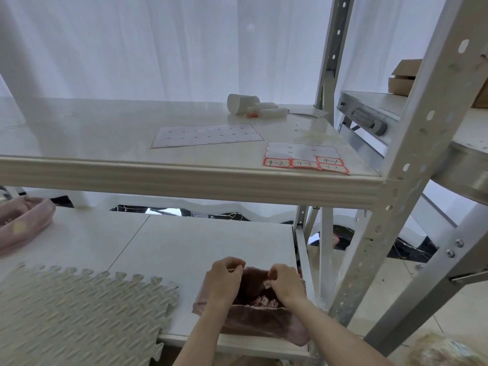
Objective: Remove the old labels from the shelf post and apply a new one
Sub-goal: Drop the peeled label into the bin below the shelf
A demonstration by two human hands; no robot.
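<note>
Here, from left to right:

- Pink pouch [21, 223]: lies at the far left edge of the lower shelf board [184, 247].
- Foam mat [79, 307]: an interlocking ribbed tile, lying on the front left of the lower shelf board and overhanging its front edge.
- Blank label sheet [207, 135]: flat on the upper shelf board [105, 122], all its labels already peeled off.
- Left hand [224, 280]: fingers curled, pinching the far rim of the dark pink bag [253, 320].
- White roll [241, 103]: lies on its side at the back of the upper shelf board, among smaller white tubes.
- Right hand [284, 283]: fingers pinched on a small removed label [267, 284], held over the bag's open mouth.
- Old labels [264, 302]: several red-and-white scraps lying inside the bag.
- Label sheet [305, 157]: near the upper shelf board's front right corner, with four handwritten labels reading 4-2, 4-1, 4-1 and 4-2.
- Shelf post [412, 143]: perforated grey upright at the right; no label can be made out on it.
</note>
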